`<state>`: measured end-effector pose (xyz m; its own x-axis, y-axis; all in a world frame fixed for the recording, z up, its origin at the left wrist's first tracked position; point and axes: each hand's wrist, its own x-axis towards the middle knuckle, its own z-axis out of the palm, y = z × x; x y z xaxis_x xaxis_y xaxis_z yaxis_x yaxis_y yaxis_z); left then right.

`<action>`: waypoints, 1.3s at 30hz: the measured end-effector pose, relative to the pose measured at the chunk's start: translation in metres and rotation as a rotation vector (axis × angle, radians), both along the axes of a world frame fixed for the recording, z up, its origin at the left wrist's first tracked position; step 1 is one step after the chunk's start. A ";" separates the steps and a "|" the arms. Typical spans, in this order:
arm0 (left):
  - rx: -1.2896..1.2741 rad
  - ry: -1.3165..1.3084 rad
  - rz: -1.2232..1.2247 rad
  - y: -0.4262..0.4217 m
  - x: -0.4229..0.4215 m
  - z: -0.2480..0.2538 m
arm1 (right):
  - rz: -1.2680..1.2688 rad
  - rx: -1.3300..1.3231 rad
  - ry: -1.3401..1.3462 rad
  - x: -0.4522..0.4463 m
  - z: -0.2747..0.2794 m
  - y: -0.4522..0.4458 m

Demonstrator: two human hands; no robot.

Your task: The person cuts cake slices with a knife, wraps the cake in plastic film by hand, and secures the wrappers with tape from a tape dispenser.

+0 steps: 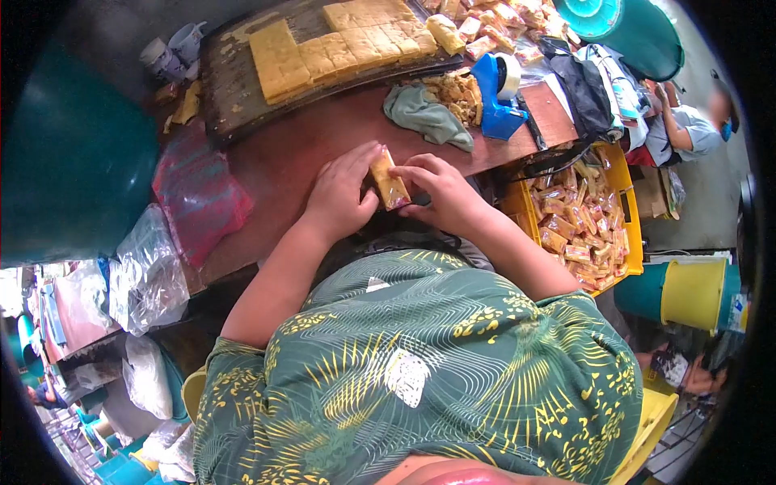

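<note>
Both hands hold one small wrapped yellow bar [390,179] upright at the table's front edge. My left hand [346,190] has its fingertips on the bar's upper left side. My right hand [436,190] pinches it from the right, near the middle and the lower end. Beyond them on the brown table [299,149] lies a dark tray [230,89] with a yellow slab [323,61] cut into pieces. A grey-green cloth [424,113], a pile of crumbled pieces [457,97] and a blue tape dispenser [499,101] stand behind my right hand.
A yellow crate [633,218] of wrapped bars stands at the right. More wrapped bars [493,24] are heaped at the back. Pink plastic [198,190] and clear bags [149,271] lie left, beside a large green container [77,162]. Another person [695,129] sits at far right.
</note>
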<state>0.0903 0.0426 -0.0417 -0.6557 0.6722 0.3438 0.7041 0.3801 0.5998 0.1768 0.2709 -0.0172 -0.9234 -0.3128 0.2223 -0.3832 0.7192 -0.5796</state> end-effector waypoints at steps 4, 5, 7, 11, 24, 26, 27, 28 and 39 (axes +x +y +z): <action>0.039 0.047 -0.010 -0.001 0.000 -0.001 | -0.233 -0.056 0.402 -0.001 0.003 0.056; 0.053 0.046 -0.014 -0.002 0.001 -0.002 | -0.422 -0.202 0.407 -0.003 0.008 0.073; 0.127 -0.007 -0.022 -0.002 -0.001 -0.002 | -0.770 -0.296 0.379 -0.010 0.014 0.119; 0.139 -0.042 -0.044 -0.001 -0.002 -0.002 | -1.015 -0.712 -0.322 -0.042 0.011 0.178; 0.370 -0.181 -0.074 -0.007 0.008 0.000 | -0.878 0.016 0.277 0.016 -0.052 0.181; 0.374 -0.097 -0.090 -0.008 0.009 0.004 | -0.785 -0.236 0.085 0.010 -0.041 0.158; 0.373 -0.067 -0.091 -0.009 0.010 0.004 | -0.683 -0.241 -0.016 0.005 -0.019 0.138; 0.372 -0.038 -0.094 -0.008 0.011 0.005 | -0.580 -0.245 -0.117 0.000 0.001 0.116; 0.389 0.099 -0.061 -0.013 0.015 0.006 | -0.004 0.167 -0.359 -0.042 0.068 -0.025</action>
<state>0.1053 0.0294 -0.0361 -0.5700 0.5162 0.6392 0.7797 0.0945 0.6190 0.1349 0.2455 0.0509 -0.9344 -0.3138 -0.1686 -0.1745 0.8158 -0.5514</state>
